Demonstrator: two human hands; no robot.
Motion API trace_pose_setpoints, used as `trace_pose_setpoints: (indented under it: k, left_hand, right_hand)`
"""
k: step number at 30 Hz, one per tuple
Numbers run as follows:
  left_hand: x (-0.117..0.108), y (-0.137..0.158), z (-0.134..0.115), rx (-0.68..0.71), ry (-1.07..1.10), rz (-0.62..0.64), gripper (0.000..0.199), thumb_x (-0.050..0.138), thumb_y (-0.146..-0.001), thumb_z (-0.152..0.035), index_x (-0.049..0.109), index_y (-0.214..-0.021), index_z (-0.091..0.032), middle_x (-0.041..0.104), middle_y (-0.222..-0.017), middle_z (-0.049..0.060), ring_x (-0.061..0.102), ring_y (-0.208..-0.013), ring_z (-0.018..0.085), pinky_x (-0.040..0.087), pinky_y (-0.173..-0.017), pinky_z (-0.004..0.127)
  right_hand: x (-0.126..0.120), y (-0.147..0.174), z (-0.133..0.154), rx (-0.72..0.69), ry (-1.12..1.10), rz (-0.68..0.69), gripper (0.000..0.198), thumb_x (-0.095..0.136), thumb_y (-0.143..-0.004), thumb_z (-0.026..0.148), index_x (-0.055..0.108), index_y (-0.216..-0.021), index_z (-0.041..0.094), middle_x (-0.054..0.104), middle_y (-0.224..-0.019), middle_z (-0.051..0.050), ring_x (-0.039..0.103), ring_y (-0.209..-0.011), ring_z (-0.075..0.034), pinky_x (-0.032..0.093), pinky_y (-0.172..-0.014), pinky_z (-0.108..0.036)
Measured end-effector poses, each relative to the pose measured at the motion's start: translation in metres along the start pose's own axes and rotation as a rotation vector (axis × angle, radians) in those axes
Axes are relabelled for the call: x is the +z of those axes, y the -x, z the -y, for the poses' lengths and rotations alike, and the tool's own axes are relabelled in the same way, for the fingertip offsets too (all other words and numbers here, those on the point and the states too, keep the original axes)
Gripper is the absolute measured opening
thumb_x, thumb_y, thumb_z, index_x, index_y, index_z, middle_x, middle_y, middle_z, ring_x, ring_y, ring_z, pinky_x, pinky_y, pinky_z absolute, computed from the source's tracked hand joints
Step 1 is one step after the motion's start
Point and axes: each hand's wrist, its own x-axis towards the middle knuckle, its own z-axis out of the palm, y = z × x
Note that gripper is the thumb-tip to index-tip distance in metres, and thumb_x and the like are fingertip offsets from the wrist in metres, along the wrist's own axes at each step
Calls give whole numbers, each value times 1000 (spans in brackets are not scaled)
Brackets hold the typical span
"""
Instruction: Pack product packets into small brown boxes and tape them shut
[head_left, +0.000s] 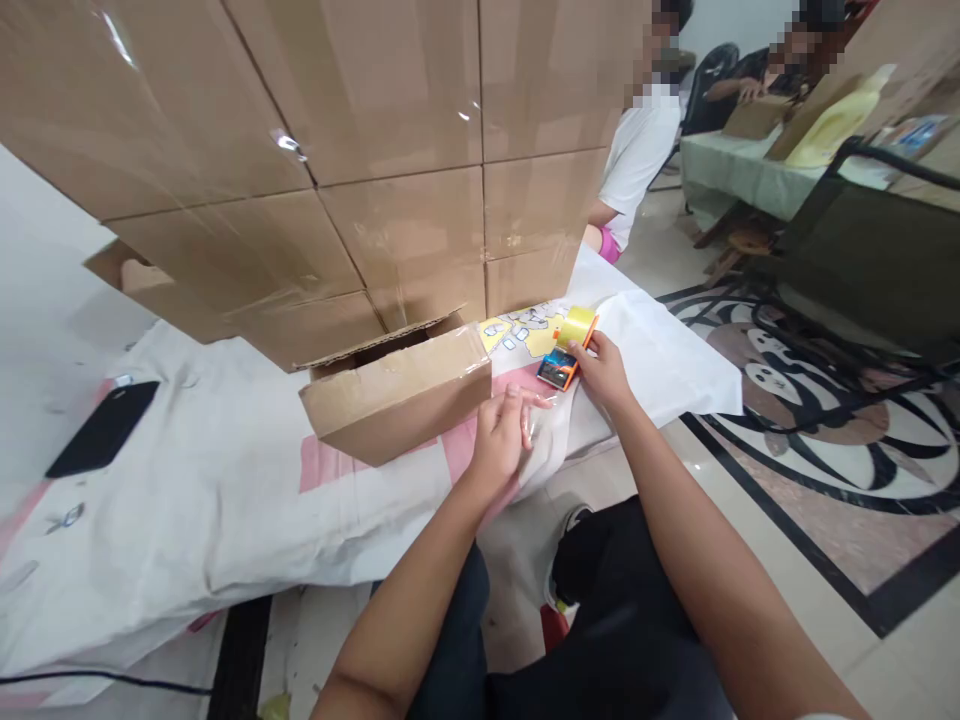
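Note:
My right hand (606,372) is closed around an orange and blue tape dispenser (561,366) that carries a yellow-looking roll of tape (577,326). Just to its left, my left hand (499,440) pinches a shiny strip of clear tape (531,415), its thumb up and its fingers pointing right. Beside my left hand a small cardboard box (405,395) rests on the cloth-covered table, its narrow top side showing a dark gap along the raised back flap. The inside of the box is hidden.
A tall stack of taped cartons (405,120) stands behind the box. White sheeting (225,480) with printed patches covers the table, and a black phone (103,428) lies at left. Someone in a white shirt (645,150) sits beyond the stack. A dark chair (862,270) stands at right.

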Motion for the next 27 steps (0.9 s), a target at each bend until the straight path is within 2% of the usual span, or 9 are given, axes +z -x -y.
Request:
trace_pose_setpoints:
  k: [3, 5, 7, 9, 11, 13, 19, 24, 27]
  left_hand:
    - [-4, 5, -4, 48, -77, -14, 64, 38, -98, -67, 73, -75, -19, 39, -44, -4, 40, -41, 12, 35, -48, 27]
    - [-7, 9, -7, 56, -149, -26, 64, 37, -98, -67, 73, -75, -19, 42, -43, -3, 44, -42, 13, 38, -52, 28]
    - [-8, 13, -10, 60, -165, -47, 64, 37, -98, -68, 69, -71, -19, 45, -45, -3, 45, -44, 14, 40, -53, 28]
    - [-10, 16, -14, 82, -139, -88, 65, 35, -98, -69, 58, -60, -21, 44, -45, -2, 44, -45, 13, 40, -53, 28]
    - [-12, 19, -19, 117, -126, -138, 67, 31, -98, -69, 43, -51, -22, 42, -44, -2, 43, -44, 12, 40, -54, 28]
    - [-17, 24, -26, 145, -149, -169, 67, 29, -98, -69, 39, -50, -23, 41, -44, -2, 43, -45, 12, 39, -54, 27]
    - [-39, 56, -49, 185, -248, -230, 67, 28, -99, -66, 65, -70, -19, 47, -47, -2, 47, -49, 15, 39, -57, 28]
    - [-61, 89, -79, 84, -380, -241, 73, 25, -98, -69, 65, -62, -20, 52, -44, 2, 53, -50, 19, 38, -57, 30]
    - [-73, 98, -101, 33, -483, -222, 75, 22, -98, -69, 68, -64, -21, 52, -44, 2, 56, -52, 20, 38, -59, 31]
  right_hand:
    - [-9, 15, 30, -57, 156, -198, 55, 72, -76, 54, 64, -113, 15, 71, -109, -14, 66, -99, -26, 54, -92, -46]
    - [-10, 34, 61, -149, 134, -13, 44, 66, -83, 56, 69, -104, 17, 72, -101, -11, 66, -93, -24, 55, -86, -42]
    - [-5, 58, 93, -238, 70, 337, 38, 62, -89, 55, 73, -97, 19, 74, -97, -8, 68, -90, -22, 54, -81, -37]
    - [6, 84, 120, -346, 71, 503, 31, 67, -89, 49, 74, -95, 20, 75, -94, -7, 67, -81, -19, 51, -71, -31]
    - [19, 104, 137, -472, 116, 487, 24, 69, -90, 42, 74, -93, 19, 73, -88, -5, 65, -77, -16, 48, -68, -29]
    - [28, 118, 148, -597, 197, 410, 18, 66, -93, 35, 73, -91, 19, 70, -86, -5, 63, -79, -16, 47, -70, -29]
    - [36, 150, 169, -878, 433, 340, 19, 52, -101, 24, 67, -91, 18, 68, -91, -7, 62, -86, -17, 47, -77, -30]
    - [39, 172, 196, -1218, 750, 347, 22, 51, -101, 24, 64, -85, 17, 66, -82, -6, 54, -81, -20, 39, -70, -33]
    - [46, 176, 213, -1323, 776, 425, 20, 51, -101, 20, 62, -85, 17, 68, -84, -6, 56, -85, -20, 38, -73, -36]
